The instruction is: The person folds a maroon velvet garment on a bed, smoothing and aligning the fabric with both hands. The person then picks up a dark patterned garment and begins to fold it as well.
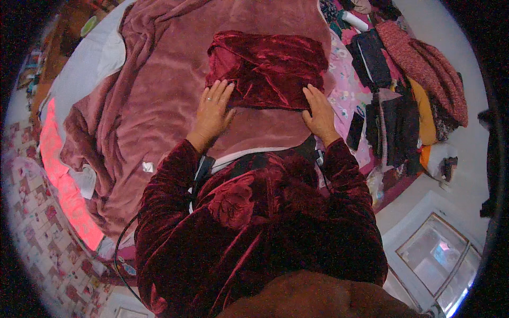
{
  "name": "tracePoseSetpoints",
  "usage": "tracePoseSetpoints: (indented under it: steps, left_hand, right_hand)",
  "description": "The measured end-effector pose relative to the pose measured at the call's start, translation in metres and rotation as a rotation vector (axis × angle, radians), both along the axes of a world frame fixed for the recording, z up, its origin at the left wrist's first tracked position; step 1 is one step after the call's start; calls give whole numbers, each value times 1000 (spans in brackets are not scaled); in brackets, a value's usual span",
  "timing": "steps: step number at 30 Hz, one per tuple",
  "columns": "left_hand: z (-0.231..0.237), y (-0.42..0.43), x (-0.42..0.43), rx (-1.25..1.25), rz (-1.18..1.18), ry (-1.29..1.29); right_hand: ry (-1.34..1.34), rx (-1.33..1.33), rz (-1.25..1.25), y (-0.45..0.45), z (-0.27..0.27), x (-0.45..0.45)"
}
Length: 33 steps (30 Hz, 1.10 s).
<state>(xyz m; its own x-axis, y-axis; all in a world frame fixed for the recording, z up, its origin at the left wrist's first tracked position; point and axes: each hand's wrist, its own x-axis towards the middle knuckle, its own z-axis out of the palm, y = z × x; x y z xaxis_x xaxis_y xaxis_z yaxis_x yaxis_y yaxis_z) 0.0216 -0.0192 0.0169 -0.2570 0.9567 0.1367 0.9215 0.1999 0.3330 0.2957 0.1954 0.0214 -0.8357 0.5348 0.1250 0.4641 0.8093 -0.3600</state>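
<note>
A folded dark red velvet cloth (274, 67) lies as a rough rectangle on a dusty-pink fleece blanket (171, 99). My left hand (212, 109), with a ring on one finger, rests its fingertips on the cloth's near left corner. At the near right corner, the fingers of my right hand (319, 113) lie flat on the velvet. Both palms face down, and neither hand grips anything. The blanket's white-bound edge (254, 151) runs just in front of my body.
Piled clothes, including a reddish knit garment (421, 67) and black fabric (393, 123), line the right side on a pink floral sheet (344, 71). A black phone-like object (355, 131) lies there. A crumpled white scrap (148, 167) sits on the blanket. A thin black cable (116, 254) hangs at lower left.
</note>
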Motion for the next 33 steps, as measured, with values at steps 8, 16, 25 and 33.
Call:
tracePoseSetpoints:
  steps: [8, 16, 25, 33]
  left_hand:
    - [-10, 6, -31, 40, -119, 58]
    - [-12, 11, -64, 239, -122, -166]
    - [59, -57, -61, -305, -123, -702]
    - [36, -18, -88, -157, 299, -1120]
  right_hand:
    - [-60, 66, 5, 11, -4, -2]
    - [188, -76, -75, 27, 5, 8]
    - [-91, -749, -90, 19, 90, 50]
    - [51, -734, -193, 53, 75, 25]
